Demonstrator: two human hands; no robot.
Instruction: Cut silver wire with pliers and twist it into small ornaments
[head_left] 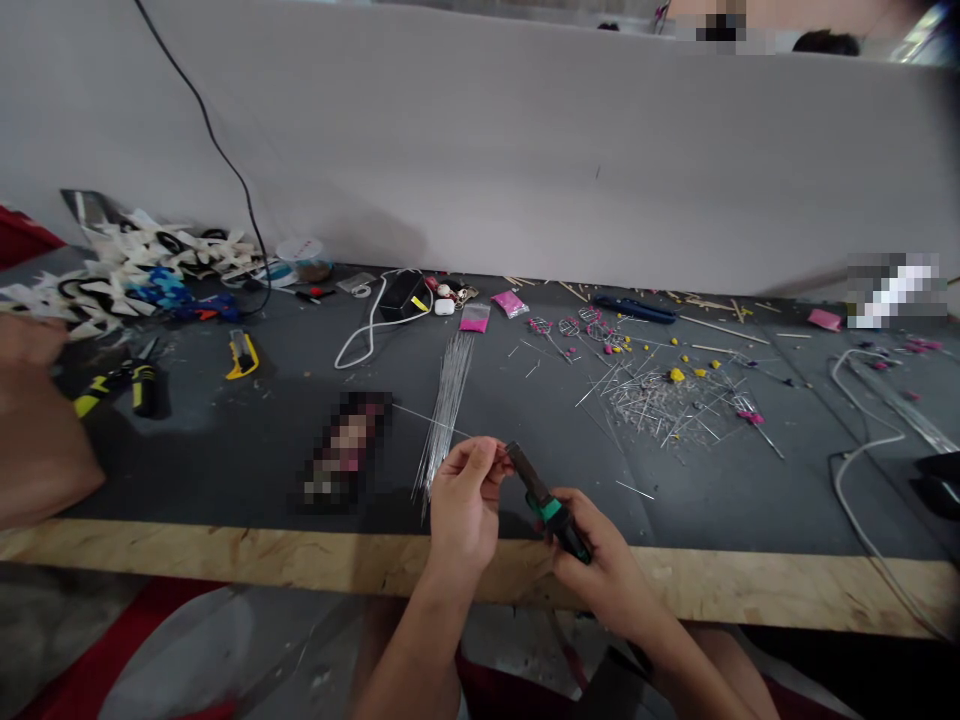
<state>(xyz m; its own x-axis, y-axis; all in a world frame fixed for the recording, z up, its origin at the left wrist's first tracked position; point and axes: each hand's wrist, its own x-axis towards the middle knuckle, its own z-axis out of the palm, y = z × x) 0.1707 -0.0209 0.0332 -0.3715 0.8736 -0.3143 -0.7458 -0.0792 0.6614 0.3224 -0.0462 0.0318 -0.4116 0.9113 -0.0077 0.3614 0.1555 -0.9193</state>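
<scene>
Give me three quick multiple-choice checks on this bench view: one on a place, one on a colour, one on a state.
1. Where does the bundle of thin wires lie?
A. on the dark mat, just beyond the left hand
B. on the floor
C. beside the white cable at far right

2. What colour is the band on the pliers?
A. red
B. green
C. white

3. What is the right hand doing?
A. resting flat on the mat
B. gripping the pliers' handles
C. holding the yellow knife

Answers: 1 A, the wires fan out on the mat above that hand. 2 B, a green band shows above the black grip. 3 B, its fingers wrap the handles.
</scene>
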